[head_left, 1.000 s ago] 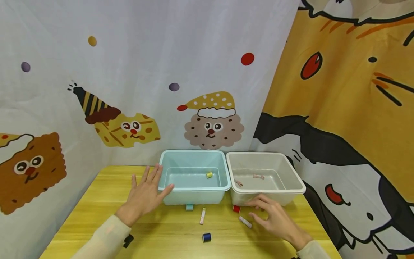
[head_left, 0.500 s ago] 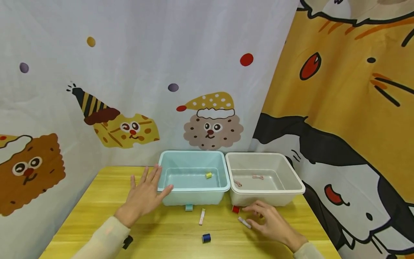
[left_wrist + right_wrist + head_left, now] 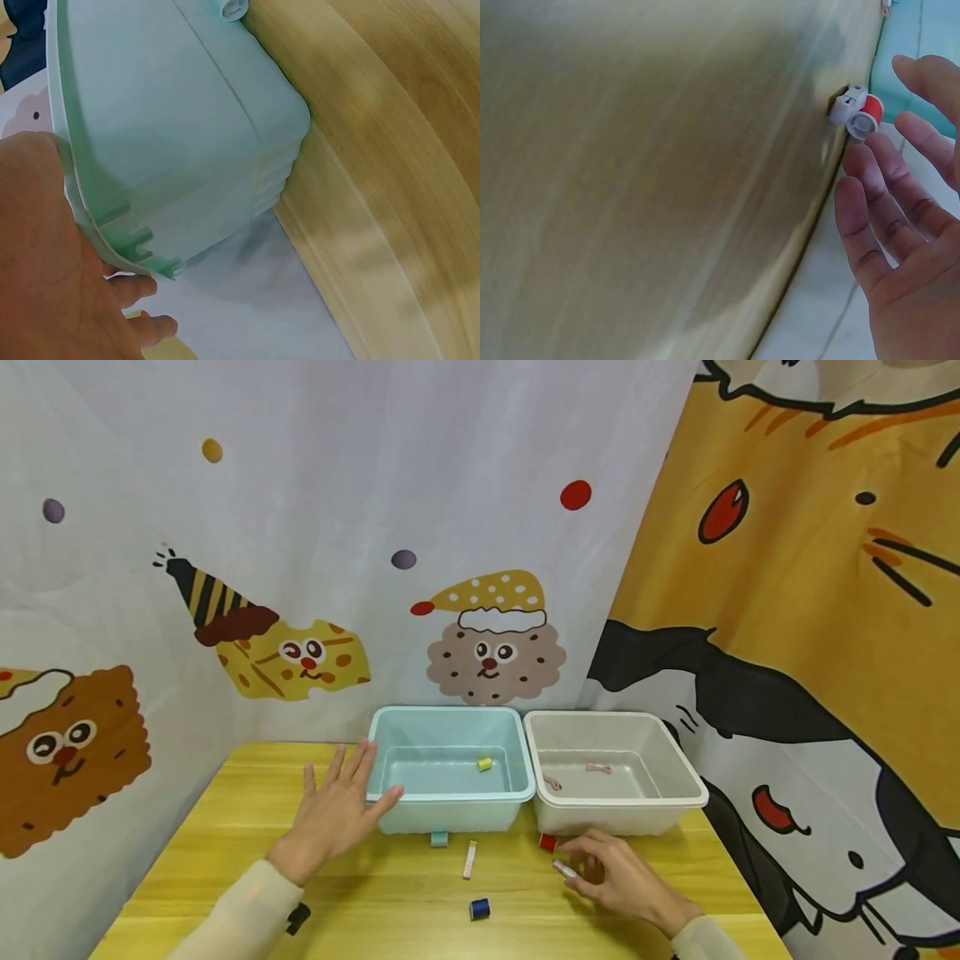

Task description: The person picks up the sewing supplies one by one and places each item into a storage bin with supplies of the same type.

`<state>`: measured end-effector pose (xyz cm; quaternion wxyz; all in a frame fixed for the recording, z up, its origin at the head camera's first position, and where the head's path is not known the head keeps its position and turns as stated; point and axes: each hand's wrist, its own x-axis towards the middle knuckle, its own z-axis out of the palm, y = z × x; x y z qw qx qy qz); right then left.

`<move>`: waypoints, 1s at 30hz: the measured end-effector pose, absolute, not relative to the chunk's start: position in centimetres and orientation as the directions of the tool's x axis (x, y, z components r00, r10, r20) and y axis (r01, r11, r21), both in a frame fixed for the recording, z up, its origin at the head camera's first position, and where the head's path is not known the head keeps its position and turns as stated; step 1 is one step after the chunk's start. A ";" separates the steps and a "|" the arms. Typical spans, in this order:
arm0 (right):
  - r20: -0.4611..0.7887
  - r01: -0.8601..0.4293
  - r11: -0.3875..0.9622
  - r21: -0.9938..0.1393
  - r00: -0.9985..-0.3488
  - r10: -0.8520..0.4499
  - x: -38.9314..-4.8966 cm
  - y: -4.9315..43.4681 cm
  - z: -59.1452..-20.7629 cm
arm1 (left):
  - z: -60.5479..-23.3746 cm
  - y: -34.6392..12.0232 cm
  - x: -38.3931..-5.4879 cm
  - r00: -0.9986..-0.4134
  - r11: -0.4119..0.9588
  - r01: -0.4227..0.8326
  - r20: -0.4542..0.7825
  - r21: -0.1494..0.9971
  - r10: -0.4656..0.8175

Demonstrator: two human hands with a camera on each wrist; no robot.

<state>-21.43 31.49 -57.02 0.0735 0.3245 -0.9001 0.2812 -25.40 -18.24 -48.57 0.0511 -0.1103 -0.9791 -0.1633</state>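
Note:
My left hand (image 3: 333, 818) rests with spread, straight fingers against the left rim of the light blue bin (image 3: 450, 817); the left wrist view has the palm (image 3: 60, 255) by that rim. My right hand (image 3: 618, 877) hovers over the table beside a small pale clothespin (image 3: 564, 868), its thumb close to the near end. In the right wrist view this clothespin (image 3: 846, 106) lies by a red thread spool (image 3: 871, 106), beyond the loosely bent fingertips. Whether the hidden thumb tip touches it, I cannot tell.
A beige bin (image 3: 615, 820) with pinkish clothespins (image 3: 598, 767) stands right of the blue one, which holds a yellow spool (image 3: 484, 764). On the table lie a teal spool (image 3: 439, 839), a pinkish clothespin (image 3: 469, 860) and a dark blue spool (image 3: 479, 909). A printed curtain (image 3: 315, 510) hangs behind.
My right hand has moved down and slightly left from the beige bin's front to the pale clothespin, its fingers drawing closer together. The left hand stays in place.

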 end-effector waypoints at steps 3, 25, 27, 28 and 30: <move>0.304 -0.619 0.623 -0.479 -0.782 -0.544 -21.5 31.6 -57.7 | -48.6 -18.1 -25.3 -0.970 0.922 0.235 0.134 0.309 0.202; 0.311 -0.633 0.631 -0.448 -0.772 -0.554 -22.1 31.2 -58.9 | -48.3 -18.2 -25.5 -0.970 0.920 0.236 0.131 0.312 0.204; 0.313 -0.641 0.631 -0.437 -0.766 -0.561 -22.2 31.2 -58.8 | -48.3 -18.2 -25.5 -0.970 0.921 0.237 0.135 0.310 0.204; 0.316 -0.646 0.629 -0.432 -0.762 -0.565 -22.2 31.2 -58.8 | -48.4 -18.2 -25.5 -0.969 0.920 0.237 0.137 0.311 0.204; 0.325 -0.657 0.622 -0.425 -0.753 -0.572 -22.3 31.2 -58.8 | -48.4 -18.1 -25.5 -0.970 0.920 0.236 0.138 0.313 0.201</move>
